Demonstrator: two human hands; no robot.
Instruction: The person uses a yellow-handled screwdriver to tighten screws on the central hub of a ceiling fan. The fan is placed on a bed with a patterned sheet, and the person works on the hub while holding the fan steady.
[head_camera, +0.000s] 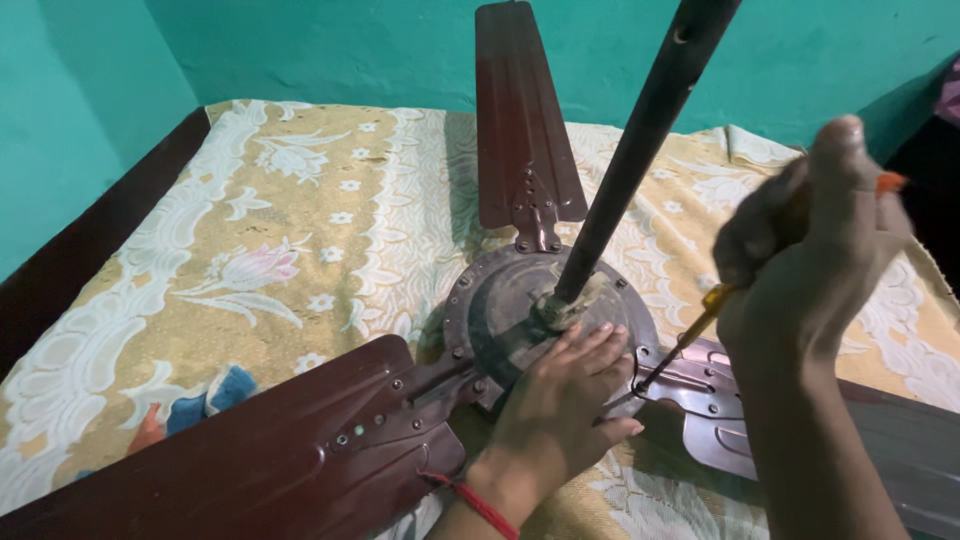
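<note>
- The ceiling fan (520, 330) lies flat on the bed (300, 230), motor housing (530, 310) facing up, w/ the down rod (640, 140) rising at a tilt toward the camera. The soft floral bedspread (250, 270) supports all blades at once, so the assy. does not rock.
- Three dark red-brown blades radiate from the hub: the rear blade (522, 110) points away, the near-left blade (250, 450) runs to the bottom-left corner, the right blade (860, 440) runs to the lower right edge.
- Left hand (560, 400): flat, palm down, fingers spread on the near rim of the motor housing, just beside the rod base. No closed grip here; the hand presses, apparently to stop the hub from turning or sliding.
- Right hand (810, 250): grip closed round the handle of a screwdriver (690, 335), orange cap end showing above the fist. The hand sits high, so the shaft slopes down and left.
- Screwdriver tip meets the bracket (700, 385) of the right blade, near the hub, just beside the left fingertips. Exact screw engaged: cannot tell, tip too small.
- A red thread (480, 505) circles the left wrist.
- A blue-and-orange cloth (200, 405) lies on the bedspread, partly under the near-left blade edge.
- Teal walls (300, 50) enclose the bed on the far and left sides.
</note>
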